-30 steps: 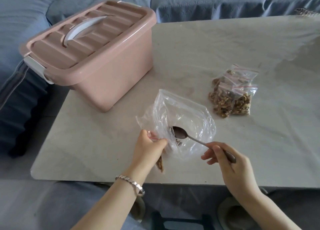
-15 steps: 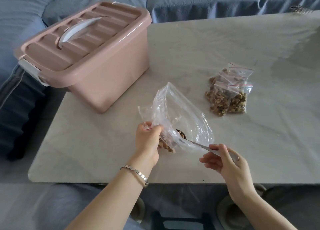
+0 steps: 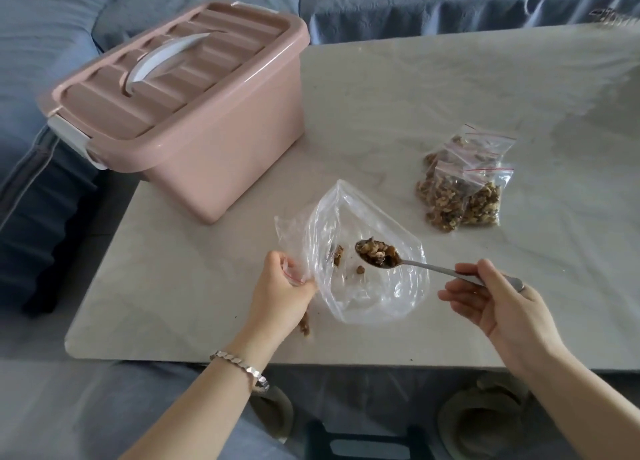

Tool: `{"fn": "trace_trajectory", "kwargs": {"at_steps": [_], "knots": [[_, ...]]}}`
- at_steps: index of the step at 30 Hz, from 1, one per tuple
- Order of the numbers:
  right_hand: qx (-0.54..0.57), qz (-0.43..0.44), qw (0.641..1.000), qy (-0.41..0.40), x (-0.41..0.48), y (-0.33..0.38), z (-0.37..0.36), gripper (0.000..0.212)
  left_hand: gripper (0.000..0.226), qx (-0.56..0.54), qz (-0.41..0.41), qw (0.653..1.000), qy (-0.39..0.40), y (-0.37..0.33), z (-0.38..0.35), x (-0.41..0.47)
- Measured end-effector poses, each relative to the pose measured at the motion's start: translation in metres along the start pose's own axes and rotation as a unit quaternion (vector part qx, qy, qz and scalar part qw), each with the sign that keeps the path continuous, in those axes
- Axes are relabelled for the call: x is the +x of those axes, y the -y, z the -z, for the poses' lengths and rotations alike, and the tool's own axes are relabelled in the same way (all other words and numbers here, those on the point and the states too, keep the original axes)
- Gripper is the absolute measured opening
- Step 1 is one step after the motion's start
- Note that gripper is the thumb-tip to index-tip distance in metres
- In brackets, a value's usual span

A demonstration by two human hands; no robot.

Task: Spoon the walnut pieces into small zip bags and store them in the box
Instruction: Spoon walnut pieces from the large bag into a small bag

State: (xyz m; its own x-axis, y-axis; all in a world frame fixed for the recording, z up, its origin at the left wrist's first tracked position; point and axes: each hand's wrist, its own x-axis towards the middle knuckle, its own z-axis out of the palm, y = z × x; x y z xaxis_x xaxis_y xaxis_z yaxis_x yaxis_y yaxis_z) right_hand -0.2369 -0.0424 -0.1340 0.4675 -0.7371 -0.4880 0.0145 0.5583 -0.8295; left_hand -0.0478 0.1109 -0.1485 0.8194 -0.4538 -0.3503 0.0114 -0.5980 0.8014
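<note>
Blue sofa cushions point(image 3: 104, 16) run along the far and left sides of a pale marbled table point(image 3: 415, 96). On the table's left end stands a pink box point(image 3: 221, 154) with its lid on and its white handle point(image 3: 162, 57) lying flat. Near the front edge lies a large clear bag point(image 3: 374, 297), its mouth lifted open. To the right of it, well apart, is a small heap of filled zip bags point(image 3: 460, 189) with red seal lines.

The left hand point(image 3: 280, 293) has its fingers curled round the clear bag's left edge; something brown shows under the palm, too hidden to name. The right hand point(image 3: 498, 300) pinches the handle of a spoon point(image 3: 429, 268) between thumb and forefinger, the other fingers loosely spread below. The spoon's bowl, heaped with walnut pieces point(image 3: 377, 251), sits over the clear bag, and a few loose bits point(image 3: 338, 254) lie inside it. A silver bracelet point(image 3: 242, 364) circles the left wrist.
</note>
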Motion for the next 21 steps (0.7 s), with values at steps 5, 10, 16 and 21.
{"fn": "trace_trajectory", "kwargs": {"at_steps": [5,10,16,21], "knots": [[-0.065,0.070,0.995,0.008,-0.002,0.022,-0.004,0.034,0.034,-0.007,-0.173,0.974,-0.145,-0.021,0.020,-0.007],[-0.100,0.125,0.987,0.017,-0.008,0.048,-0.012,0.035,0.027,-0.081,-0.281,0.953,-0.078,-0.057,0.021,-0.023],[-0.112,0.144,0.983,0.011,-0.010,0.073,-0.018,0.039,0.026,0.057,-0.216,0.974,0.044,-0.052,-0.017,-0.017],[-0.133,0.130,0.982,0.027,-0.015,0.083,-0.027,0.039,0.031,0.081,-0.209,0.972,0.063,-0.039,-0.031,-0.010]]}}
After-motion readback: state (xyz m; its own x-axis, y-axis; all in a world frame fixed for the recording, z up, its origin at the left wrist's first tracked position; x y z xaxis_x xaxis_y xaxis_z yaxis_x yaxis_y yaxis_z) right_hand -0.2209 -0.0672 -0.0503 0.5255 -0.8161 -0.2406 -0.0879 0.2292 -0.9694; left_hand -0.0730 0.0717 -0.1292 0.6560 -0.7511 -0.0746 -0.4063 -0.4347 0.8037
